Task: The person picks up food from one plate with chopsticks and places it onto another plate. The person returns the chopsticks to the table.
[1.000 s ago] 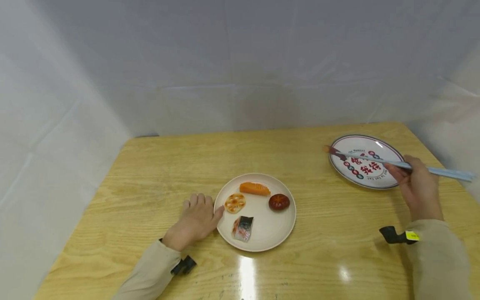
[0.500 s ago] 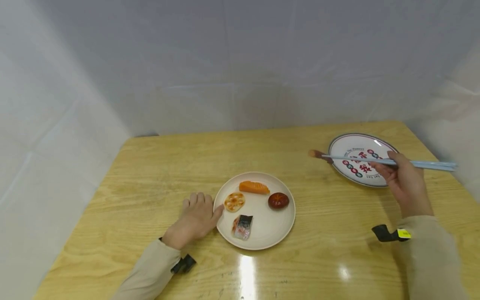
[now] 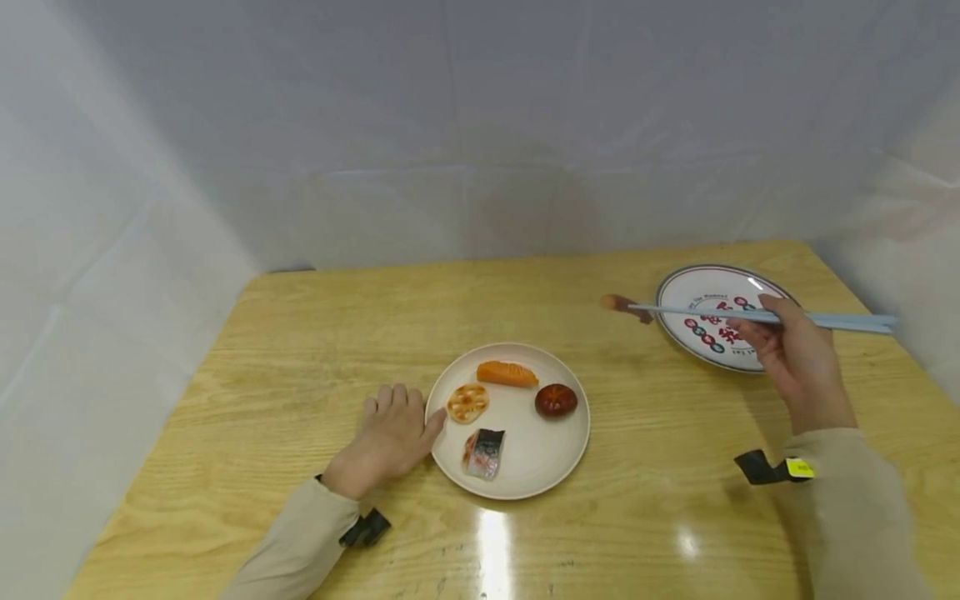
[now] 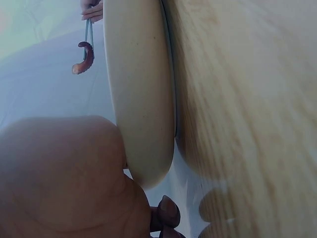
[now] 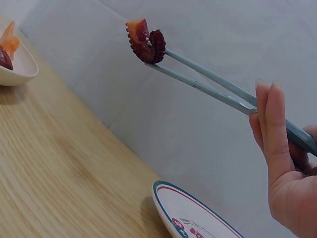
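Note:
My right hand (image 3: 806,367) grips a pair of light blue chopsticks (image 5: 208,84). Their tips pinch a curled, dark red octopus tentacle (image 5: 143,44) with an orange end, held in the air left of the patterned white plate (image 3: 690,333). My left hand (image 3: 386,437) rests palm down on the table, its thumb on the left rim of the cream plate (image 3: 540,467). On that plate lie a mushroom cap (image 3: 556,402), an orange salmon piece (image 3: 507,374), a lotus root slice (image 3: 468,403) and a piece of silver-skinned fish (image 3: 486,454).
The wooden table (image 3: 337,333) spreads around both plates. White sheeting (image 3: 375,125) stands behind it and at both sides. Each sleeve carries a black strap (image 3: 765,467) at the wrist.
My right hand has moved left, taking the chopsticks and tentacle from over the patterned plate to beyond its left edge. The left hand and the cream plate keep their places.

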`<state>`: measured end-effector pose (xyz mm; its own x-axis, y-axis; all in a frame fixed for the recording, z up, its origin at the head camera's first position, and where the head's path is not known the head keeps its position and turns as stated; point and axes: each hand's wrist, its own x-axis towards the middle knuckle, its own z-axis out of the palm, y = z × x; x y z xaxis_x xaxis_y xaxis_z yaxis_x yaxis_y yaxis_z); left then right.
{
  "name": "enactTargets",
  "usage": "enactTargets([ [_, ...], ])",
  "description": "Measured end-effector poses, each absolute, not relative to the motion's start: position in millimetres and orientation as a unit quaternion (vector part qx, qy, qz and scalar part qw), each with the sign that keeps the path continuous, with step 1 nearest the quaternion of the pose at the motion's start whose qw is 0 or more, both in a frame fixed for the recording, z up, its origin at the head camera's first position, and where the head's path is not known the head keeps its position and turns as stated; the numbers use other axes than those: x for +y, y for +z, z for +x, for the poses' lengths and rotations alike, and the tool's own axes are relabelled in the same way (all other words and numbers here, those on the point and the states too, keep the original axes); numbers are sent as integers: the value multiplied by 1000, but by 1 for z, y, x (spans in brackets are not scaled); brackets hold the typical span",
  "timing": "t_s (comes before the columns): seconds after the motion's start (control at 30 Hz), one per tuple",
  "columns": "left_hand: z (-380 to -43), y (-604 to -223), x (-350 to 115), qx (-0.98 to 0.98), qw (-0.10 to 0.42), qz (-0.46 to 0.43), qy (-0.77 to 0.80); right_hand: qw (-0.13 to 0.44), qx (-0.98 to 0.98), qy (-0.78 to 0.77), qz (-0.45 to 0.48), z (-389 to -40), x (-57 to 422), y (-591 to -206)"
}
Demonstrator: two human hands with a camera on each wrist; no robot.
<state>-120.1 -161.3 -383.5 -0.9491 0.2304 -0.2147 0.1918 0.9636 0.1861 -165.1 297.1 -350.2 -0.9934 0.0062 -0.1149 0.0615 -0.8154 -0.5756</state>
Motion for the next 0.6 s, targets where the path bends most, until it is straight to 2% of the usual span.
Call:
enactTargets([
  [0.6, -119, -384, -163, 984, 117, 108, 83, 43, 348, -936, 29, -167, 273, -347],
])
